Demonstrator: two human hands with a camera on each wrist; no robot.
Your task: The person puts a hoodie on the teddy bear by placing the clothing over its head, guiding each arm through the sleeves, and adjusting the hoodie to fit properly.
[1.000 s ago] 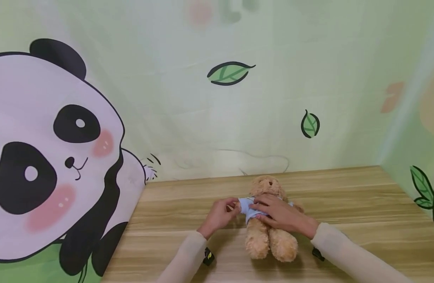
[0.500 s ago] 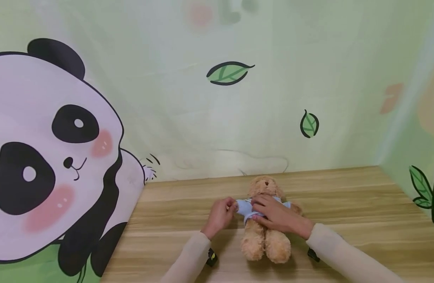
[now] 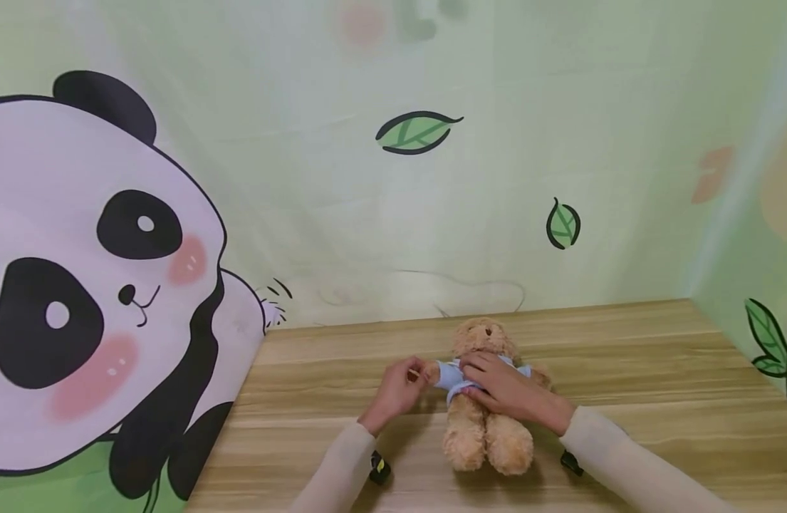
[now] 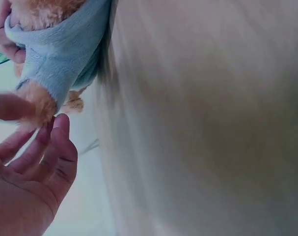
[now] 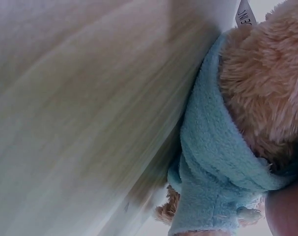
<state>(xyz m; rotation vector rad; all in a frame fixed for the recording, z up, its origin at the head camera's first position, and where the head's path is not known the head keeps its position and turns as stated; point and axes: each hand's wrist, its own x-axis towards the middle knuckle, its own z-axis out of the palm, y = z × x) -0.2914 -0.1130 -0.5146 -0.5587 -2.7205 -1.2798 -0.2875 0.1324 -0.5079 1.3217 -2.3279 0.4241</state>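
A light brown teddy bear lies on its back on the wooden table, its head toward the wall. It wears a light blue shirt. My left hand pinches the furry paw that sticks out of the sleeve on the left. My right hand lies across the bear's chest and holds the shirt near its lower hem, covering much of the front. In the right wrist view the blue shirt and brown fur fill the right side; little of my right hand shows there.
The wood-grain table ends at a pale green wall cloth printed with leaves and a large panda. Small black devices sit under both wrists. A white printed tag hangs by the bear.
The bear's left-side paw now shows more beyond the sleeve. My left hand stays at that arm with small shifts, and the bear's legs have moved slightly left. My right hand stays on the chest.
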